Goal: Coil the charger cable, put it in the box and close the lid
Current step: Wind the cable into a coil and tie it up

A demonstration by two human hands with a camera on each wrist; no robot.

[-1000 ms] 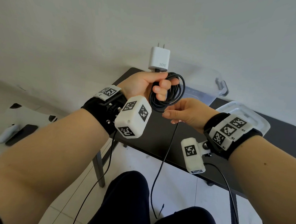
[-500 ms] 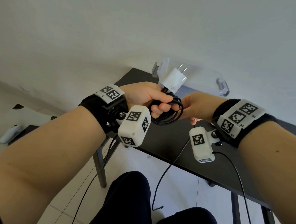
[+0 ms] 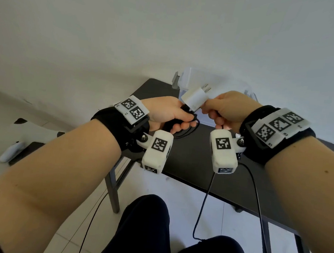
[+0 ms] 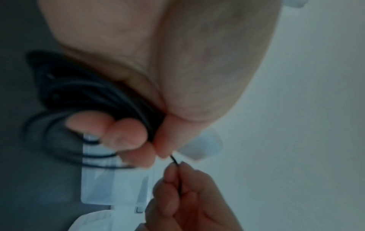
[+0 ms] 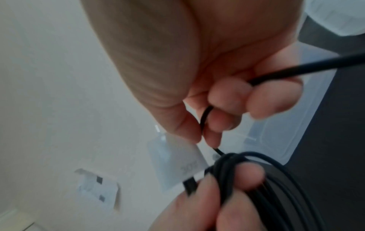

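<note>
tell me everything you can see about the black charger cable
The black charger cable is thin, round and looks rubbery. Most of it is wound into several loops that the left hand grips in curled fingers, held above the dark table. One end plugs into the tilted white charger block. The right hand pinches the loose strand beside the coil; the rest hangs down toward the person's lap, uncoiled.

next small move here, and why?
Probably lay one more loop onto the coil: the left hand grips the coil, the right hand pinches the cable, and a loose tail hangs below the table.
</note>
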